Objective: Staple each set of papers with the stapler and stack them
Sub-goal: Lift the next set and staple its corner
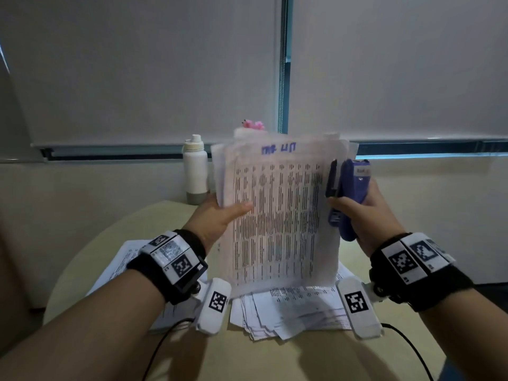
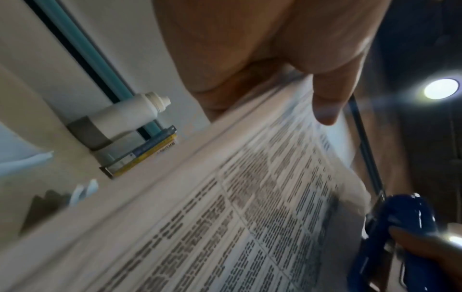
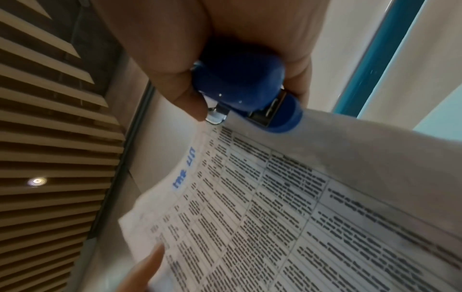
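Note:
A set of printed papers (image 1: 280,210) stands upright above the table, its table of dark text facing me. My left hand (image 1: 217,215) pinches its left edge, thumb on the front sheet; the same papers (image 2: 250,207) and thumb show in the left wrist view. My right hand (image 1: 360,210) grips a blue stapler (image 1: 347,196) held upright against the set's right edge. In the right wrist view the stapler (image 3: 245,87) has its mouth at the edge of the papers (image 3: 287,207). Whether the sheets sit inside the mouth I cannot tell.
More printed sheets (image 1: 291,312) lie fanned on the round beige table (image 1: 275,361) under the held set, others (image 1: 121,265) at the left. A white bottle (image 1: 195,169) and a pink object (image 1: 254,124) stand at the back by the wall. A yellow-and-blue box (image 2: 142,156) lies by the bottle.

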### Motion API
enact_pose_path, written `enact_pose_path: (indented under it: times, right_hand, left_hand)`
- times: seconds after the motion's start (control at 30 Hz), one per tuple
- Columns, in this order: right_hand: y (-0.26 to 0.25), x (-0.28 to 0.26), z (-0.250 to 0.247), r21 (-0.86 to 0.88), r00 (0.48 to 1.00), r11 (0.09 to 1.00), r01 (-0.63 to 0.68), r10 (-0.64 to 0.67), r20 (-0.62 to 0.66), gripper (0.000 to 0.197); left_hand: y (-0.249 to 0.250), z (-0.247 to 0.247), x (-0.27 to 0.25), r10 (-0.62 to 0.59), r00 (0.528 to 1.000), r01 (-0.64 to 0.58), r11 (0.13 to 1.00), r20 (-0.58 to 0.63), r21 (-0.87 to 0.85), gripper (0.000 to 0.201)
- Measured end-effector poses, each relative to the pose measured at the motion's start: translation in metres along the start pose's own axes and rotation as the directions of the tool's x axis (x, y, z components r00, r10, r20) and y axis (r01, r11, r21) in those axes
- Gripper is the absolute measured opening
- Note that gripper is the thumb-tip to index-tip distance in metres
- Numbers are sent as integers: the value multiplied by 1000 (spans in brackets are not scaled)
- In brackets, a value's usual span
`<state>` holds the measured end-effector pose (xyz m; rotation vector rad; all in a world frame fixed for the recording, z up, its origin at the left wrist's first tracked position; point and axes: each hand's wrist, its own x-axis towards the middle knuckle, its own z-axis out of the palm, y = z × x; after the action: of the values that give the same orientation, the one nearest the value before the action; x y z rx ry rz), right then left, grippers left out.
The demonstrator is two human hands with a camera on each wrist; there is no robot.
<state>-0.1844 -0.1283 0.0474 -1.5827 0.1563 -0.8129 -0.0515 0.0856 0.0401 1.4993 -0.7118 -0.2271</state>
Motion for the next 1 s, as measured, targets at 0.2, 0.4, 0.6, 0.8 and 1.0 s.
enact_pose_path:
  times: [0.2, 0.4, 0.6, 0.8, 1.0]
  right_hand:
    - [-2, -3, 8, -57, 993, 997, -50, 56, 101, 41]
    - [-11, -1, 6, -89, 995, 994, -61, 68, 76, 37]
    - [-9, -2, 5, -145, 985, 987, -72, 94, 144, 40]
    - [-5, -2, -3, -60, 988, 997, -52, 61, 141, 41]
    - [6, 3, -11, -79, 994, 995, -63, 70, 82, 38]
  left_hand:
    - [2, 0, 6, 11, 999, -7, 996, -42, 92, 44]
    - [33, 3, 12, 237, 967, -229, 969, -89, 92, 41]
    - [38, 8, 20, 312, 937, -288, 944, -154, 160, 49]
    - [35, 9, 18, 269, 938, -260, 963, -218, 69, 37]
    - [25, 2, 12, 181, 941, -186, 982, -286, 10, 32]
